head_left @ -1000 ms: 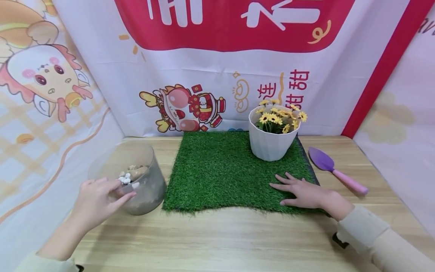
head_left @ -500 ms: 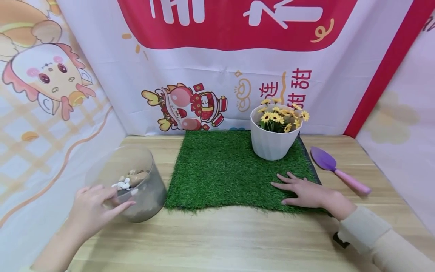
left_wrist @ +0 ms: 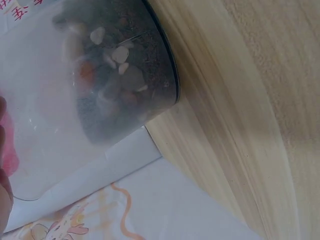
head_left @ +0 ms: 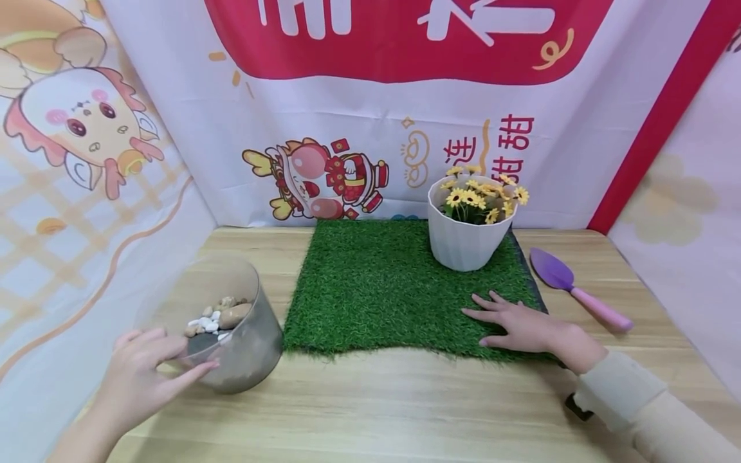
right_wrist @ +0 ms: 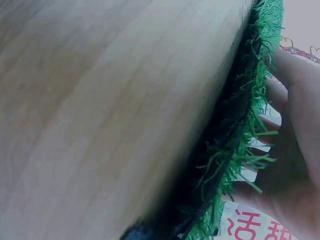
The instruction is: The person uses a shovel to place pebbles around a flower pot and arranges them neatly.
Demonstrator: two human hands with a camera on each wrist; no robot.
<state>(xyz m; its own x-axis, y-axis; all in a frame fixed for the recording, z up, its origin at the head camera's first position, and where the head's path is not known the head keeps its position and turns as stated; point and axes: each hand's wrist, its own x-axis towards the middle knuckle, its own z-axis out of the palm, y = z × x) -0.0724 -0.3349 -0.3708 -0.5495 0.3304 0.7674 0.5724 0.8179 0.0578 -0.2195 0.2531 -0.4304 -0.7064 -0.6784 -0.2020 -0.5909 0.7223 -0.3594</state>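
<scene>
At the table's left, my left hand (head_left: 130, 376) pinches the near rim of a clear, frosted-looking cylindrical container (head_left: 255, 350). White and tan pebbles (head_left: 217, 321) lie inside it over something dark. The left wrist view shows stones (left_wrist: 120, 54) through the container's wall, with part of the hand (left_wrist: 4, 197) at the left edge. My right hand (head_left: 518, 326) rests with spread fingers on the front right part of a green artificial turf mat (head_left: 370, 289). Seen from the right wrist, the mat's grassy edge (right_wrist: 267, 30) partly hides those fingers.
A white pot (head_left: 466, 247) of yellow flowers (head_left: 471, 198) stands on the mat's back right corner. To the right of the mat lies a trowel (head_left: 579, 292) with a purple blade and pink handle. Printed cloth (head_left: 370, 161) walls the wooden table (head_left: 347, 405) at the back and sides.
My left hand has drawn the container slightly toward me and to the left, and more pebbles show inside it. My right hand keeps its place on the mat.
</scene>
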